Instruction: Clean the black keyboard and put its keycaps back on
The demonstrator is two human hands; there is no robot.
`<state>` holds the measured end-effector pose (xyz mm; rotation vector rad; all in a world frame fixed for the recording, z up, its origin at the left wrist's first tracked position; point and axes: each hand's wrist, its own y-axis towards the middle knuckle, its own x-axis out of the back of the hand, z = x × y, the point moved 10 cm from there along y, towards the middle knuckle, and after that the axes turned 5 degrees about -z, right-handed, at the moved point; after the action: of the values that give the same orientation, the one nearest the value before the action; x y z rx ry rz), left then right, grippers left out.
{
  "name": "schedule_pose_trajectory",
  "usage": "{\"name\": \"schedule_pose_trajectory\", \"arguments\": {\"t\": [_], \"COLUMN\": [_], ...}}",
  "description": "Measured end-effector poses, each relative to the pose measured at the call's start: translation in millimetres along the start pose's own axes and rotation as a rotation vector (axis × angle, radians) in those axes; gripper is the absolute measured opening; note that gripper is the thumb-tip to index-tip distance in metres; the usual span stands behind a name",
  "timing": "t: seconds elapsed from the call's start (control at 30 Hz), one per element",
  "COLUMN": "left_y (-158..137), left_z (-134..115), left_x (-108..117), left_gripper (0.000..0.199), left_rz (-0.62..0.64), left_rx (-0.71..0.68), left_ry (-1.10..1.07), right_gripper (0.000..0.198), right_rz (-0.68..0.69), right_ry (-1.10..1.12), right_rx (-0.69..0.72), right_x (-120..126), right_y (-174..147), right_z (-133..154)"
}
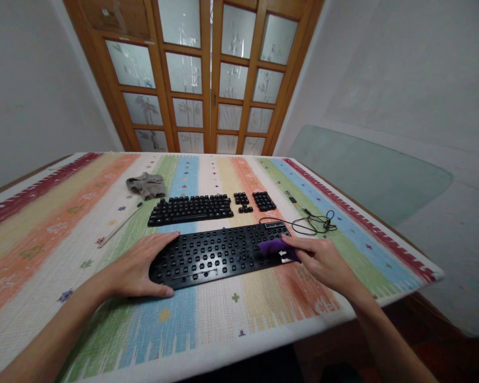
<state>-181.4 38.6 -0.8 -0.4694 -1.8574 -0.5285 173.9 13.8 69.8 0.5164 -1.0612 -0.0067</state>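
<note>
Keyboard base point(219, 254), stripped, lying between both hands.

Left hand point(133, 268) is clamped on its left end, thumb at the near edge, fingertips at the far corner; right hand point(323, 260) has fingers pinched together on a purple cloth point(273, 246) laid over the right end. Risk noted: the cloth could snag on the studded top and drag the base askew, should the left grip slacken. A forward overrun of the right hand could scatter the numpad keycaps point(264, 201) ahead of it, or hook the black cable point(313, 230) looped just beyond its fingers.
</note>
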Motion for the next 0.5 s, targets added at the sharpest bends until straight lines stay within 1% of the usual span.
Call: {"name": "schedule_pose_trajectory", "arguments": {"t": [0.07, 0.17, 0.2, 0.23, 0.3, 0.33, 0.4, 0.5], "left_y": [0, -1, -1, -1, -1, -1, -1, -2], "left_z": [0, -1, -1, -1, -1, -2, -3, -4], "left_x": [-1, -1, 0, 0, 0, 0, 1, 1], "left_gripper": [0.116, 0.116, 0.116, 0.116, 0.115, 0.115, 0.114, 0.111], "left_rz": [0.013, 0.012, 0.009, 0.007, 0.005, 0.006, 0.002, -0.006], "left_rx": [-0.007, -0.016, -0.015, -0.014, -0.012, -0.012, -0.015, -0.017], "left_ry": [0.013, 0.021, 0.02, 0.02, 0.02, 0.019, 0.016, 0.018], "right_gripper": [0.045, 0.048, 0.051, 0.056, 0.065, 0.068, 0.07, 0.069], "right_rz": [-0.14, -0.223, -0.197, -0.133, 0.033, 0.11, 0.215, 0.316], "right_ry": [-0.007, -0.029, -0.049, -0.076, -0.142, -0.174, -0.211, -0.2], "right_rx": [0.013, 0.091, 0.121, 0.15, 0.192, 0.204, 0.223, 0.261], "right_x": [-3, -25, -37, -51, -77, -86, -92, -85], "right_y": [13, 30, 35, 38, 39, 38, 33, 23], "right_z": [7, 23, 28, 32, 36, 36, 36, 40]}}
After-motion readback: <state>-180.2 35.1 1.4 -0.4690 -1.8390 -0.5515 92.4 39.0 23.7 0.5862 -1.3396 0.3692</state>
